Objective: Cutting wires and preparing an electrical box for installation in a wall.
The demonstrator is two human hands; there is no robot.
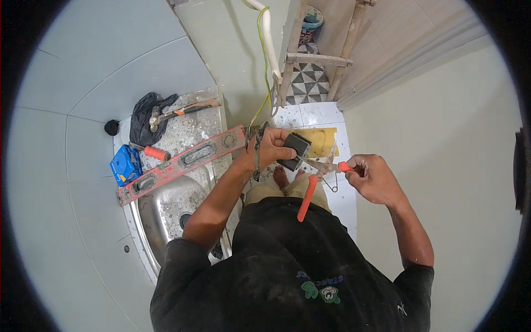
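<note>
In front of my waist, my left hand (272, 146) pinches a small black rectangular block (296, 151) between thumb and fingers; its exact kind cannot be made out. My right hand (373, 178) is closed on one handle of a pair of orange-handled metal snips (308, 198). The snips stand spread, with the second handle hanging free towards my shirt. One blade tip reaches the block's edge, and a bent wire piece hangs below the pivot. A dark strip (258, 152) dangles beside my left wrist from the wires above.
A white pipe (267, 33) and a green-yellow wire (264, 50) hang overhead. Left, a red spirit level (188, 160) lies across a steel sink (157, 207). By it are a hammer (182, 112), black bag (145, 119), and blue box (126, 166). A wooden ladder (318, 58) stands ahead.
</note>
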